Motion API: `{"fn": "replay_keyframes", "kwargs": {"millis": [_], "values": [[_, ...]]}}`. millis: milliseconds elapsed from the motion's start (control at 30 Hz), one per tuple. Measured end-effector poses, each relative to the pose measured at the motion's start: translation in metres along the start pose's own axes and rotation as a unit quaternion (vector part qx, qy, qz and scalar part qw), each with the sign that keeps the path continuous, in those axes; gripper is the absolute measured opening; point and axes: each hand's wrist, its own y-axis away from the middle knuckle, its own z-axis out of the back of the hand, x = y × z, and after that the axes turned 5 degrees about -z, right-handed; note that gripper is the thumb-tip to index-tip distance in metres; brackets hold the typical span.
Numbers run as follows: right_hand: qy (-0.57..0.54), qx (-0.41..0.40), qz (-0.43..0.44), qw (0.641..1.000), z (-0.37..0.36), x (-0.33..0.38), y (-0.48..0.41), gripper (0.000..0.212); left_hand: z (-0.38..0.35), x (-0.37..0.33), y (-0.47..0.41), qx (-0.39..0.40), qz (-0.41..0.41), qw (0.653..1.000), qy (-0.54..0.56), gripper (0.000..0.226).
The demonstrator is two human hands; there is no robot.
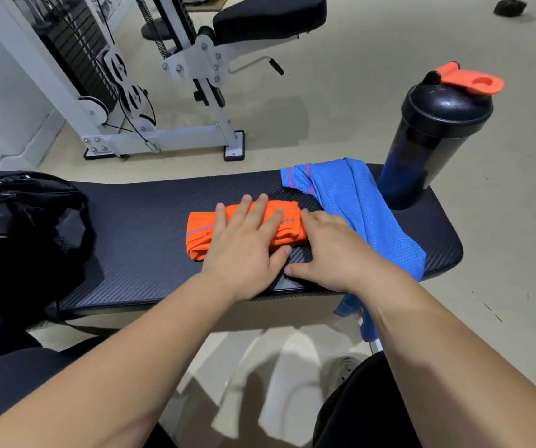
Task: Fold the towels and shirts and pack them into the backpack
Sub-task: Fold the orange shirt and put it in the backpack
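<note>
The person sits at a padded black counter (137, 247) with both bare forearms stretched out over it. In the middle of it lies an orange shirt (200, 236), folded down into a small thick bundle with a thin striped seam showing on its left part.

The left hand (247, 244) lies flat on top of that bundle, fingers straight and spread and pointing away from the person, pressing the cloth down; its thumb rests on the counter at the bundle's near edge. Nothing is gripped in it. The right hand (334, 250) sits just beside it at the bundle's right end, palm down and fingers loosely extended. Its fingertips touch the end of the orange fold, and its thumb lies on the counter, almost meeting the left thumb. It grasps nothing either.

To the right, a blue shirt (357, 198) lies unfolded and rumpled across the counter. Its far end is near the back edge and its near end hangs over the front edge by the right forearm.

A black backpack (24, 221) sits on the left end of the counter, well apart from the orange shirt. A dark bottle (435, 134) with an orange flip cap stands at the far right corner, just beside the blue shirt. Beyond the counter a white machine (163, 137) stands on the pale floor.
</note>
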Motion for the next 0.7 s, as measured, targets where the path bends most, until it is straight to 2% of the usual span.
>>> {"fn": "replay_keyframes", "kwargs": {"millis": [67, 133, 267, 367, 467, 567, 633, 700], "values": [[-0.012, -0.016, -0.015, 1.0, 0.003, 0.001, 0.0, 0.115, -0.01, -0.007, 0.002, 0.04, -0.008, 0.999, 0.015, 0.074], [-0.009, -0.019, 0.01, 1.0, 0.004, 0.003, 0.0, 0.116, -0.018, -0.014, 0.004, 0.059, 0.005, 0.998, 0.029, 0.077], [0.066, 0.037, 0.063, 0.995, -0.004, 0.01, -0.003, 0.1, -0.03, -0.022, 0.005, 0.076, 0.024, 0.996, 0.028, 0.086], [0.069, 0.09, 0.023, 0.993, -0.007, 0.009, -0.009, 0.093, -0.026, -0.02, 0.005, 0.081, 0.025, 0.995, 0.059, 0.087], [0.08, 0.106, 0.006, 0.991, -0.009, 0.004, -0.014, 0.091, -0.012, -0.006, 0.011, 0.035, 0.011, 0.987, 0.156, 0.085], [0.073, 0.076, 0.005, 0.994, -0.008, 0.005, -0.012, 0.088, 0.0, 0.021, 0.028, -0.062, 0.021, 0.985, 0.158, 0.072], [0.069, 0.016, 0.025, 0.997, -0.007, 0.01, -0.011, 0.088, 0.003, 0.045, 0.038, -0.115, 0.076, 0.981, 0.136, 0.068], [0.08, -0.066, 0.068, 0.992, -0.008, 0.019, -0.01, 0.09, 0.004, 0.068, 0.046, -0.121, 0.138, 0.973, 0.14, 0.067]]}}
